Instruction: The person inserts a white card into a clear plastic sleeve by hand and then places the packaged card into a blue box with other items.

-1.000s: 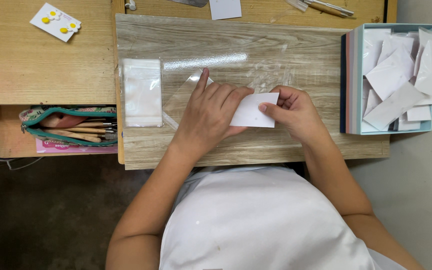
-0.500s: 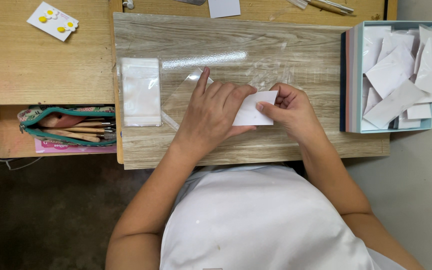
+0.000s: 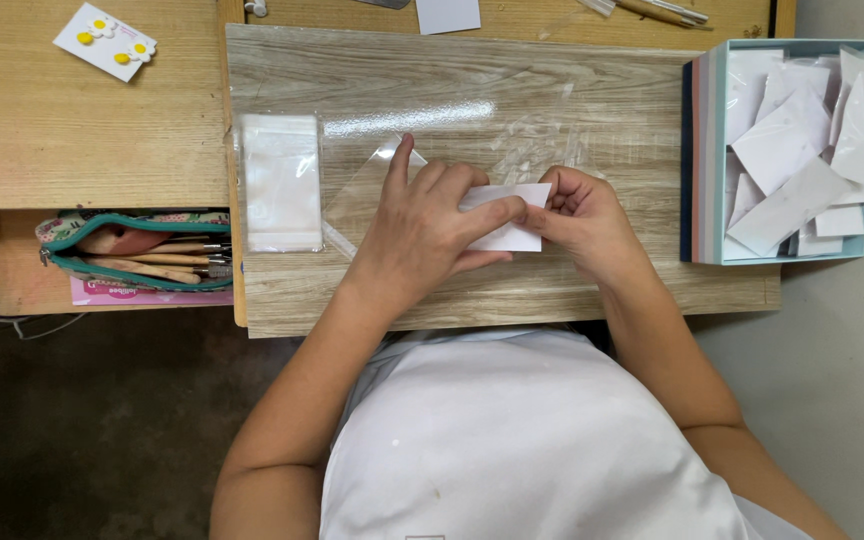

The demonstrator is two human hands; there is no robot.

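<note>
Over board (image 3: 592,90), both hands' grip on card (image 3: 512,222), prob. bagging

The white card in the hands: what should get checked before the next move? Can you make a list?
1. Card held by both hands: ok.
2. Left hand rests on the clear bag: ok.
3. Right hand pinches the card's edge: ok.
4. Bag mouth open: cannot tell.
5. Bag stack lies beside the left hand: ok.
6. Box of cards at the right: ok.
</note>
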